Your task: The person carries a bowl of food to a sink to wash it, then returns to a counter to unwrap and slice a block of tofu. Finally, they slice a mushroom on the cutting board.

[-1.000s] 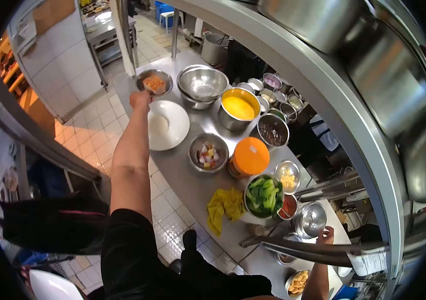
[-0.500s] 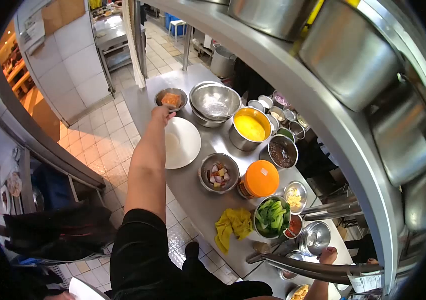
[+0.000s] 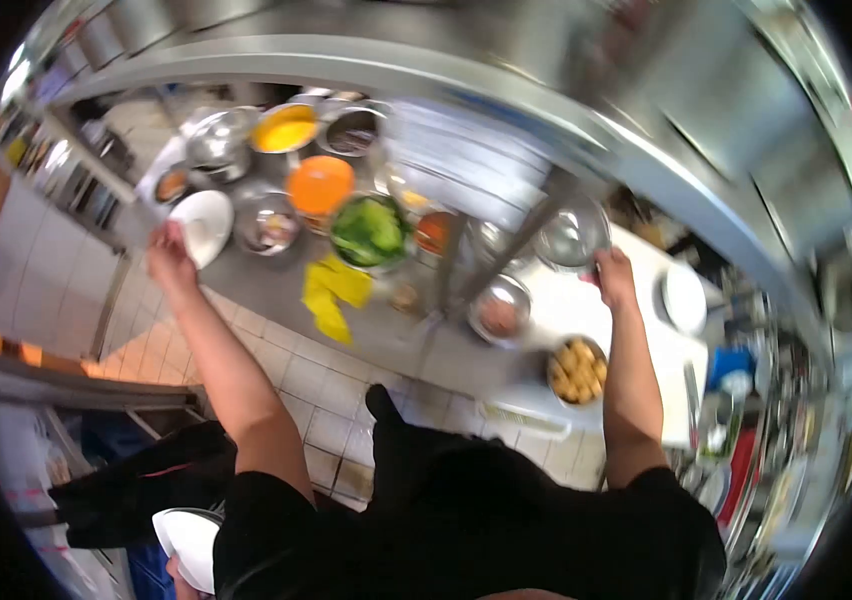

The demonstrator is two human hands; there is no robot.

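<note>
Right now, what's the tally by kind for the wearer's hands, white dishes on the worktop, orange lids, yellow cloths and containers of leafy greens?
Wearer's hands, left hand and right hand: 2
White dishes, any stack counted once: 2
Orange lid: 1
Yellow cloth: 1
Container of leafy greens: 1
Total: 7

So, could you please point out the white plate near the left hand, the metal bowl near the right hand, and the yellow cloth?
White plate (image 3: 208, 226), head view: on its upper face.
Metal bowl (image 3: 566, 236), head view: on its inner surface.
Yellow cloth (image 3: 332, 286), head view: on its crumpled middle.
</note>
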